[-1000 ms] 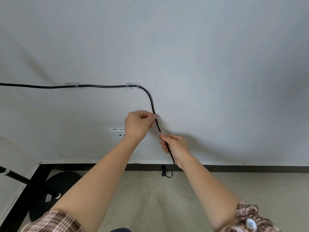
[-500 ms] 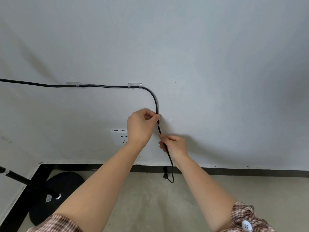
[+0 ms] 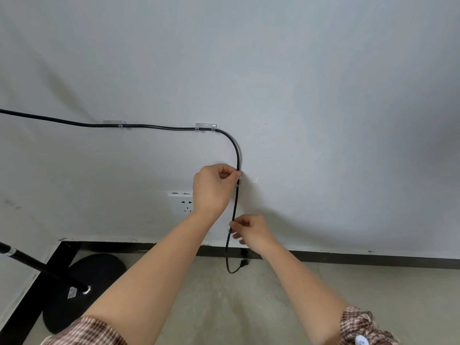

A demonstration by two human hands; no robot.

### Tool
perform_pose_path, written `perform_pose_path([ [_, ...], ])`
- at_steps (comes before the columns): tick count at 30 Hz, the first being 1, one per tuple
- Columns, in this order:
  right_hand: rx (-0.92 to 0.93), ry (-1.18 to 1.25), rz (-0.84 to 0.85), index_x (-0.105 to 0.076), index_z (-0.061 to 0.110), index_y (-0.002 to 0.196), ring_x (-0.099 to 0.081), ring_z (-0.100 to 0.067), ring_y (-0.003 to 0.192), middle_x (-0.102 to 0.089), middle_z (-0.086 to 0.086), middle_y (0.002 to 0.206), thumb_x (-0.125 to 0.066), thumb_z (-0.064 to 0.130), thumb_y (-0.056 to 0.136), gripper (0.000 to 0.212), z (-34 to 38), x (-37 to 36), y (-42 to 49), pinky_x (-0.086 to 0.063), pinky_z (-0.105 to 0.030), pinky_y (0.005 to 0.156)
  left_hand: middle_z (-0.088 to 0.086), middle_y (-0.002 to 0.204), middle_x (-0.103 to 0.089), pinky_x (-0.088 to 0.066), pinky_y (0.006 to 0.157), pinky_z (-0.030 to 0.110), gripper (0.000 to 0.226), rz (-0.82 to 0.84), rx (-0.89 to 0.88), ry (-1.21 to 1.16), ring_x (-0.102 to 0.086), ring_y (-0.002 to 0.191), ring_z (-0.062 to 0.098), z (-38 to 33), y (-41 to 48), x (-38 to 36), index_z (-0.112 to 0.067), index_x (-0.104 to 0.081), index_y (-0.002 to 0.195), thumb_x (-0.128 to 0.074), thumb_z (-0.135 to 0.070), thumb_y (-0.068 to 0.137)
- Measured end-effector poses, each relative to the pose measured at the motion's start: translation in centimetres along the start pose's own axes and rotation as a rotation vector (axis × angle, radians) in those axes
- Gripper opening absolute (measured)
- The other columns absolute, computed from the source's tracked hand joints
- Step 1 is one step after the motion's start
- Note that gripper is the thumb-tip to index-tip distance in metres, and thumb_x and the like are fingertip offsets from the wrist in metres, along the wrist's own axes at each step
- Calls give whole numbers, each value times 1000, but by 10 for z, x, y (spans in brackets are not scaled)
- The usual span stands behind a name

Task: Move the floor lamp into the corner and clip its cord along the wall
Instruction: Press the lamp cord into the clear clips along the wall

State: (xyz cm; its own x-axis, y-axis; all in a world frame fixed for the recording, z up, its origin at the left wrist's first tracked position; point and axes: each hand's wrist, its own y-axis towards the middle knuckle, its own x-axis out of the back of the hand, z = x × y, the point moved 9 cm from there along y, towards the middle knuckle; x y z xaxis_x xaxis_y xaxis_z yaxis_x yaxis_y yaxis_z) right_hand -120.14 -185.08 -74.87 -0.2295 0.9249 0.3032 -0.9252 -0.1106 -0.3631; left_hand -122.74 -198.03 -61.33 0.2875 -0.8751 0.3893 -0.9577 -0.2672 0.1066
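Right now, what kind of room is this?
Probably a bare indoor room, home or office: a painted wall with a power socket, a dark baseboard, and a floor lamp base in the corner.

A: where's the long black power cord run?
B: along the pale painted wall, through two clear plastic clips, then down right of the white wall socket. round black lamp base sits near left.

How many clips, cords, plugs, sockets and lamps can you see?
Clear clips on the wall: 3 (first, second, third at the left hand)
Black cord: 1
Plug: 1
Wall socket: 1
Floor lamp: 1
Total: 7
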Motion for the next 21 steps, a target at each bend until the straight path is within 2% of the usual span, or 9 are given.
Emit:
perform_pose_path([
  [3,8,-27,-20,-62,11,90,-61,-12,62,-69,-6,82,-53,17,96,13,3,4,1,-46,-21,59,-13,56,-65,-45,55,21,15,-14,-15,19,-60,56,3,-4,0,0,-27,-69,64,-69,-32,78],
  [6,-1,-67,-11,-57,9,93,-60,-15,59,-70,-11,82,-49,17,97,12,6,4,3,-43,-19,54,-13,56,-66,-41,51,21,16,-22,-36,45,-56,51,2,-9,0,1,-27,-69,63,-69,-33,78],
  [10,-17,-37,-45,-56,9,94,-59,-15,57,-68,-15,81,-48,15,98,10,6,6,6,-39,-8,39,-12,60,-67,-45,57,20,12,-6,-36,18,-59,57,2,-9,-2,7,-24,-73,69,-69,-30,79],
  [14,-24,-33,-45,-60,10,96,-58,-14,59,-68,-11,80,-49,16,97,12,9,3,8,-42,-17,50,-12,62,-70,-53,64,24,10,-15,1,-181,-65,64,5,-11,-3,32,-25,-73,69,-69,-30,77],
  [18,-23,-46,-52,-65,5,101,-58,-13,63,-68,-11,86,-50,17,97,20,11,3,8,-42,-17,53,0,73,-74,-56,58,25,18,-31,121,-445,-67,63,11,-13,1,50,-13,-74,74,-70,-30,78],
  [21,-27,-75,-64,-66,6,107,-61,-19,76,-68,-11,93,-53,20,95,23,10,6,7,-47,-25,68,0,75,-74,-56,56,25,23,-17,153,-529,-67,63,13,-15,4,54,-10,-75,79,-70,-32,78],
])
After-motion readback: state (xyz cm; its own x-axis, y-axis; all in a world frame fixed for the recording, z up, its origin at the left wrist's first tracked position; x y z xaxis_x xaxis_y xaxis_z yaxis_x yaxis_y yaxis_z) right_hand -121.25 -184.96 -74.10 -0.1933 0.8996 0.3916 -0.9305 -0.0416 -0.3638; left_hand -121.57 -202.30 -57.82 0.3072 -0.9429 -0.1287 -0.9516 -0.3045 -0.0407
